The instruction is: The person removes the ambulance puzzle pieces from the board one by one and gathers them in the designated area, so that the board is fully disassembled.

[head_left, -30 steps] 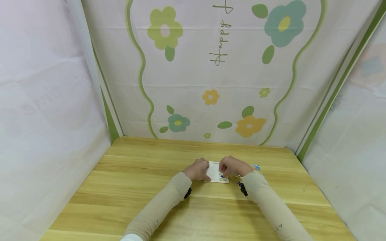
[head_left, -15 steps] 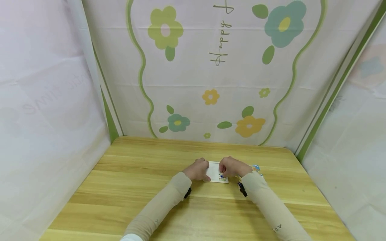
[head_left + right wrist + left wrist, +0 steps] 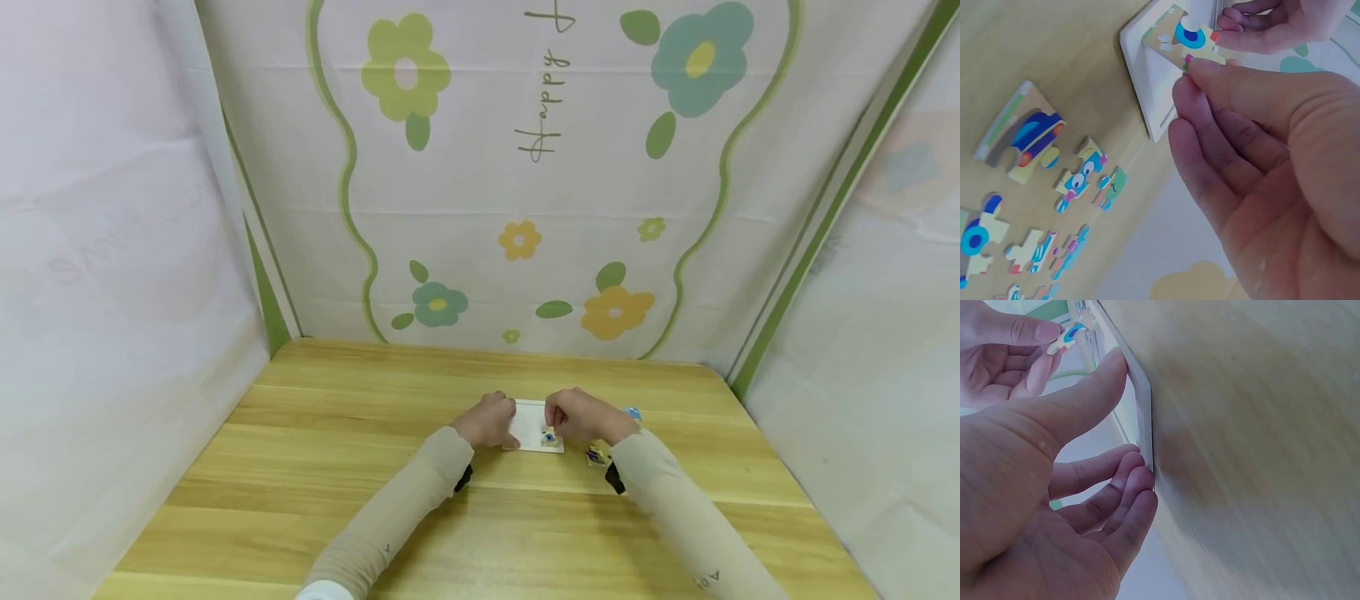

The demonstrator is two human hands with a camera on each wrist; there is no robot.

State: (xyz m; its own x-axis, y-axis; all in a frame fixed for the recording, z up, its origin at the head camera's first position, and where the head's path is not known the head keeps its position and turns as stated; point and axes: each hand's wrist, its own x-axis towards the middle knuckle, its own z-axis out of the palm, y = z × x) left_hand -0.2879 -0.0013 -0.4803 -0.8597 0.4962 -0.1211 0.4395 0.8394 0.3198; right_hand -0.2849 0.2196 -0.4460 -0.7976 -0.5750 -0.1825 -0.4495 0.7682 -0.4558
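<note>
A white puzzle tray (image 3: 528, 427) lies on the table. My left hand (image 3: 487, 421) holds its left end, thumb on the near edge and fingertips against the far edge. My right hand (image 3: 581, 414) pinches a jigsaw piece (image 3: 1190, 36) with a blue ring on it between thumb and fingers. In the head view that piece sits over the tray's near right part. The left wrist view shows the piece (image 3: 1071, 337) tilted in the right fingers. Whether its lower edge touches the tray, I cannot tell.
Several loose jigsaw pieces lie on the table right of the tray, among them a car-like blue piece (image 3: 1032, 134) and one with eyes (image 3: 1082, 175). My right forearm hides part of them in the head view. A flower-printed cloth (image 3: 450, 208) hangs behind the table.
The head view has shifted slightly. My right wrist has moved a little right relative to the tray, and more of the pinched piece shows. My left hand stays on the tray.
</note>
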